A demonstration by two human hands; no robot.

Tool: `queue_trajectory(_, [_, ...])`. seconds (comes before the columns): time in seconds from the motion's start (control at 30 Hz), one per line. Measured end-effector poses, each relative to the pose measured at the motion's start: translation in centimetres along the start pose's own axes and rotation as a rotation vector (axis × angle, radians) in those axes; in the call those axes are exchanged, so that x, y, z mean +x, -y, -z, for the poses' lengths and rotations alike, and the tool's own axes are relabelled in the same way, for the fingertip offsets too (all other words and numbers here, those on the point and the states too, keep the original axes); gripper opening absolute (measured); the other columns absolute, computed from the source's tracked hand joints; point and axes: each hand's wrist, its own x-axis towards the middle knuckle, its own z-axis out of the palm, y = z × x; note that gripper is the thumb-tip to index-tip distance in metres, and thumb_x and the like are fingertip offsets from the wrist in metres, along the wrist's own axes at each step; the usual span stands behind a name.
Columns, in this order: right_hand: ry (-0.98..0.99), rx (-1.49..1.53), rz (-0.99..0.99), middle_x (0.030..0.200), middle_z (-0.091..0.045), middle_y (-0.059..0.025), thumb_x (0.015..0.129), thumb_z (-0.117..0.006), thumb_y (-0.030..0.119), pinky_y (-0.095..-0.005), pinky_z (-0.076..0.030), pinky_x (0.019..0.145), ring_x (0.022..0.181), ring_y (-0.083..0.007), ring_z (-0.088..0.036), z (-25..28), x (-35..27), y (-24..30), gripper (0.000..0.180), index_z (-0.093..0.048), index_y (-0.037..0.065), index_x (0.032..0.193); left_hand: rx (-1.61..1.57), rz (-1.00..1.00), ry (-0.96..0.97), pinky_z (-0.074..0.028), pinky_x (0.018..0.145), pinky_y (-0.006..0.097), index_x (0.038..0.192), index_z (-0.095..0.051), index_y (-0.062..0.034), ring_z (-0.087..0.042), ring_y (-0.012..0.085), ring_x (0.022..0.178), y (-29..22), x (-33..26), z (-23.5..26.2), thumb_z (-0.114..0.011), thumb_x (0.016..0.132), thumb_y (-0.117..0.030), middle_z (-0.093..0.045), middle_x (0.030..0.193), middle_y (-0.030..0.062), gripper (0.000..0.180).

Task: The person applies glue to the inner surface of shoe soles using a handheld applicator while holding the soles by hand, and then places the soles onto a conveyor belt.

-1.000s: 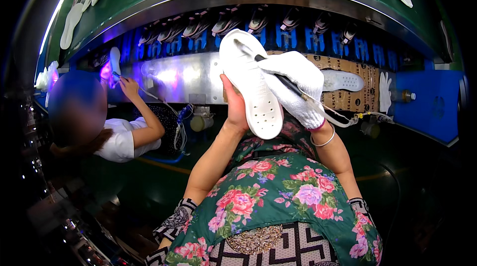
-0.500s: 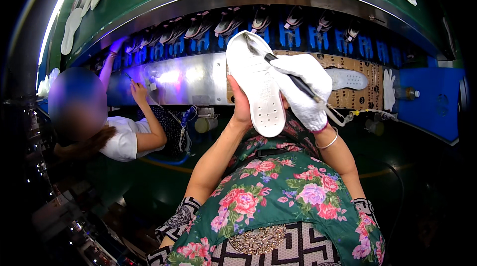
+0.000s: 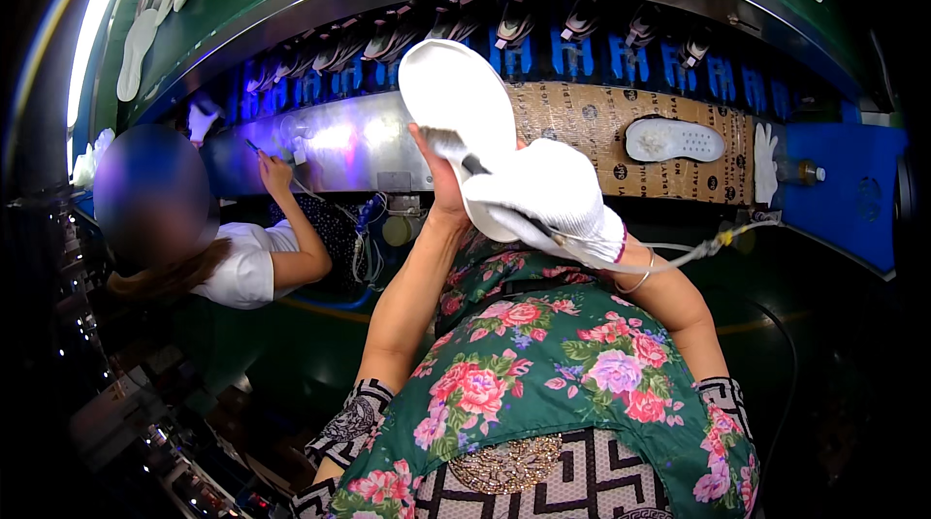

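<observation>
A white shoe sole point(image 3: 456, 82) is held up in front of me, its rounded wide end pointing away. Bare and closed round its left edge, my left hand point(image 3: 444, 187) grips it from the side and below. My right hand point(image 3: 543, 191) wears a white knitted glove and is closed on a dark-handled brush point(image 3: 473, 166). The bristles are at the sole's left edge, blurred, close to my left fingers; whether they touch it I cannot tell. A pale hose point(image 3: 669, 258) runs from the brush. The glove covers the sole's near end.
Cardboard point(image 3: 572, 116) covers part of the metal bench, with another sole point(image 3: 674, 141) and a white glove point(image 3: 765, 165) on it. Beyond, shoe uppers point(image 3: 514, 19) sit in a row on blue holders. A co-worker point(image 3: 238, 262) works at the left. A bottle point(image 3: 800, 172) is at the right.
The brush has swept from the sole's far end down to its left edge. My left hand and the sole have shifted left and slightly away. The sole on the cardboard is now uncovered.
</observation>
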Motion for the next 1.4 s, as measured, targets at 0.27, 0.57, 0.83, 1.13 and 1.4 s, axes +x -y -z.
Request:
queue_trajectory(0.27, [-0.036,-0.021,0.066,0.093,-0.072,-0.0084,0.073,-0.075,0.007,-0.033,-0.053,0.071,0.08,-0.0243,-0.068,1.0,0.6,-0.4,0.026,-0.075,0.013,0.098,-0.023,-0.01,0.06,-0.055,0.068,0.042,0.129,-0.045,-0.0022,-0.064,0.028,0.078,-1.3,1.2,-0.3,-0.017,0.077,-0.091,-0.063,0.095,0.0181,0.107])
queue_trajectory(0.57, [-0.008,0.099,0.078,0.082,-0.069,-0.0033,0.076,-0.073,0.007,-0.0321,-0.052,0.063,0.07,-0.0211,-0.066,-0.5,-0.5,-0.6,0.03,-0.073,0.016,0.105,-0.155,0.066,0.188,-0.053,0.071,0.046,0.115,-0.056,-0.0003,-0.062,0.0337,0.082,-2.3,2.4,1.9,-0.028,0.067,-0.097,-0.061,0.093,0.0191,0.112])
queue_trajectory(0.83, [-0.041,0.132,0.021,0.078,-0.07,-0.0041,0.075,-0.076,0.011,-0.0331,-0.052,0.066,0.072,-0.0248,-0.067,0.4,0.2,0.0,0.018,-0.076,0.014,0.093,-0.151,-0.003,0.125,-0.051,0.071,0.043,0.104,-0.056,-0.0004,-0.059,0.0301,0.077,-2.9,3.3,0.9,-0.029,0.066,-0.097,-0.061,0.088,0.0144,0.107])
queue_trajectory(1.13, [0.028,0.289,-0.084,0.085,-0.072,-0.0061,0.076,-0.076,0.01,-0.0314,-0.054,0.069,0.079,-0.0216,-0.069,1.0,-0.2,0.3,0.013,-0.075,0.01,0.089,-0.089,0.138,0.183,-0.05,0.064,0.042,0.117,-0.054,-0.0039,-0.057,0.031,0.076,-3.9,3.3,1.6,-0.031,0.07,-0.094,-0.058,0.09,0.0178,0.104])
queue_trajectory(1.4, [0.094,0.32,0.066,0.075,-0.07,-0.0027,0.077,-0.075,0.013,-0.0299,-0.051,0.059,0.064,-0.0193,-0.066,-0.2,-1.4,0.4,0.009,-0.075,0.014,0.086,-0.016,0.299,0.159,-0.058,0.056,0.042,0.128,-0.05,-0.0043,-0.067,0.0322,0.071,-4.6,3.6,0.8,-0.023,0.07,-0.095,-0.063,0.088,0.0206,0.111])
